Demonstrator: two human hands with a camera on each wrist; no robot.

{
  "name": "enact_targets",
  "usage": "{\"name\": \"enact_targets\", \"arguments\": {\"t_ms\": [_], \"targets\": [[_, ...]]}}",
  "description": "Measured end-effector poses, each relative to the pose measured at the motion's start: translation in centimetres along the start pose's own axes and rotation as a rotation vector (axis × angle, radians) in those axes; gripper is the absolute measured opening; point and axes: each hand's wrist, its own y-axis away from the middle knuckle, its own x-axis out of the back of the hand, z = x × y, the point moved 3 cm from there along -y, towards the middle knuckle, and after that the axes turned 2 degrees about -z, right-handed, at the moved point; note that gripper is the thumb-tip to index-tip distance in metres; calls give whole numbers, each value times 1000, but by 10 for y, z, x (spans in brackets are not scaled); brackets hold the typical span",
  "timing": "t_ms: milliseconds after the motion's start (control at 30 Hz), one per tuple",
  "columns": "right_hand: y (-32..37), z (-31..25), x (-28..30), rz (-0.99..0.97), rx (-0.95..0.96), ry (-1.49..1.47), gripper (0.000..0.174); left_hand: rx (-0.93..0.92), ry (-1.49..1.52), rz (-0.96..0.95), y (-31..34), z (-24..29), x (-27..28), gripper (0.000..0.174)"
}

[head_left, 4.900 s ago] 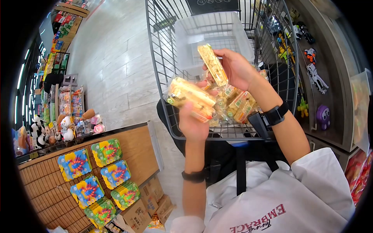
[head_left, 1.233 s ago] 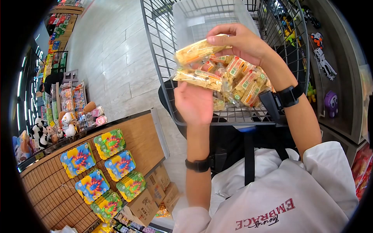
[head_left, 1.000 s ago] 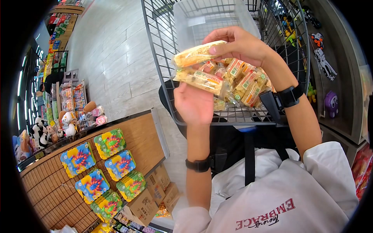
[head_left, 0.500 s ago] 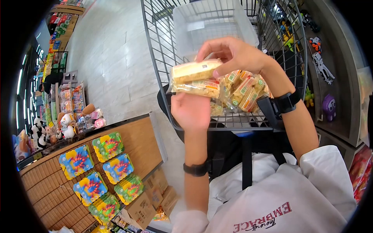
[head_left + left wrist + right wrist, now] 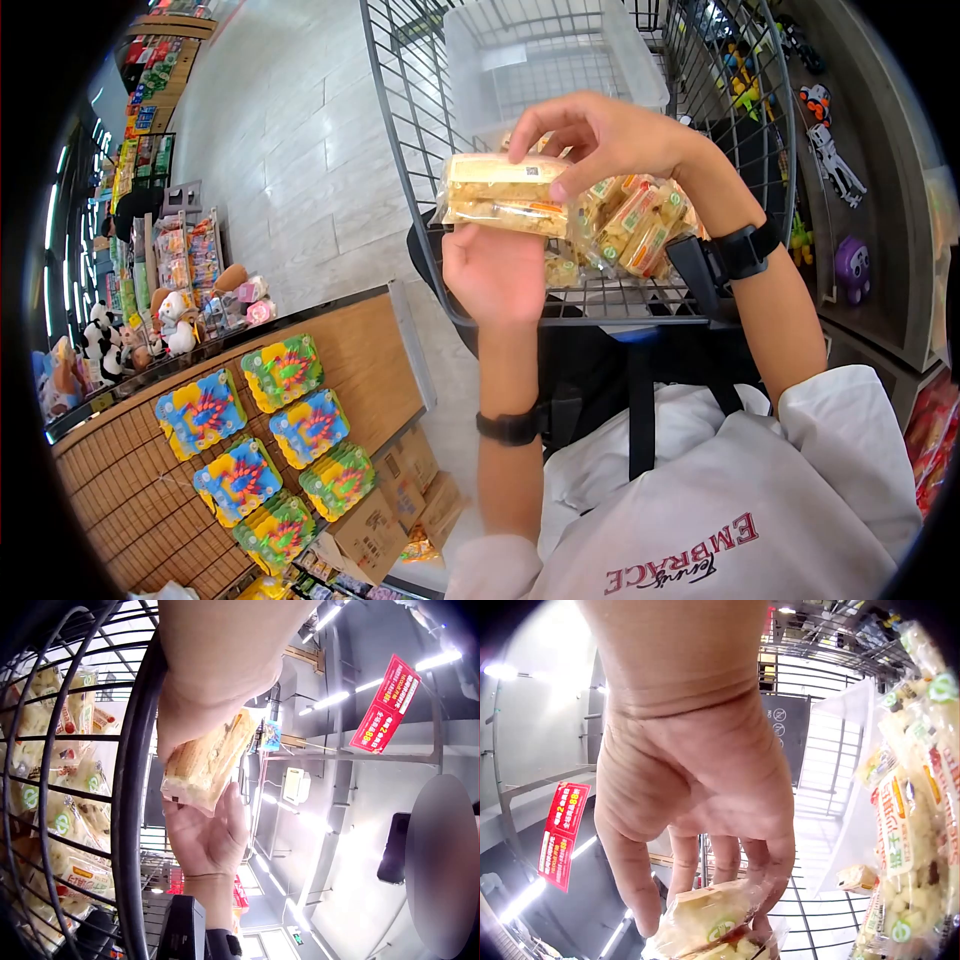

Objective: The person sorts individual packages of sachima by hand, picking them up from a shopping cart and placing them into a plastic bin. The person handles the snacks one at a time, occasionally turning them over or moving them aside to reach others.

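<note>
Palm up over the cart's near left corner, my left hand (image 5: 497, 275) holds wrapped sachima bars stacked in clear film; its fingers are mostly hidden behind them. On top, my right hand (image 5: 615, 140) pinches the upper bar (image 5: 490, 172) between thumb and fingers, pale label side facing up. The lower bar (image 5: 500, 214) lies right against it, nearer my left palm. In the right wrist view, the thumb and fingers of that hand come down around a wrapped bar (image 5: 712, 919). A pile of similar bars (image 5: 640, 225) lies in the wire cart (image 5: 620, 321).
A translucent plastic bin (image 5: 555, 65) stands in the cart behind my hands. Shelves with toys (image 5: 852, 268) run along the right. At left are a slatted display with colourful cards (image 5: 240, 480), cardboard boxes (image 5: 370, 530) and plush toys (image 5: 175, 320).
Earlier my right hand held one bar up apart from the left hand's bars. It has since come down and left, turning its bar flat onto them, label side up.
</note>
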Motion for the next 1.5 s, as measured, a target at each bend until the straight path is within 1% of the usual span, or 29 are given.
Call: {"name": "enact_targets", "arguments": {"t_ms": [133,233,300,433,533,600,633,700,733,800,833,900,1000,1133,1200,1333,1400,1433,1500], "targets": [[0,3,-1,27,-4,33,42,-5,-16,21,0,0,1,60],[-1,2,-1,58,13,71,47,-8,-16,-5,-2,-1,1,60],[-4,5,-3,113,-20,96,49,-13,-44,-10,-3,-1,2,60],[-8,9,-5,89,2,177,56,3,-65,5,-3,-3,0,59],[-5,7,-4,122,-38,212,60,14,-68,19,-2,-3,-1,57],[-4,4,-3,198,1,47,50,27,-13,1,-3,-3,1,54],[-5,7,-1,198,1,48,50,26,-13,1,-3,-2,4,54],[-8,15,3,251,-49,-385,46,19,56,-89,-4,-1,4,51],[-8,14,2,250,-49,-383,46,18,56,-90,-4,-1,4,51],[-7,7,-4,222,18,-586,35,9,54,-62,-4,-1,4,49],[-6,1,-8,221,18,-584,35,8,55,-64,-4,-1,3,49],[-3,-7,-12,255,-53,-361,29,-9,34,14,-3,-1,3,48],[-4,-2,-12,258,-56,-353,28,-5,71,-20,-2,0,1,48],[-5,5,-8,275,-80,-325,29,-12,63,-11,-3,0,0,51],[-8,12,-6,250,-93,-366,31,-12,-23,73,-2,0,1,51],[-6,11,-2,254,-77,-345,36,-38,-41,32,-3,-2,-1,52],[-5,9,-1,498,-8,-437,39,-93,-73,-9,-5,0,-1,53],[-6,9,1,497,-7,-437,39,-94,-74,-9,-5,0,-1,53],[-6,9,12,670,124,-405,40,-69,-136,59,-2,1,0,56]]}}
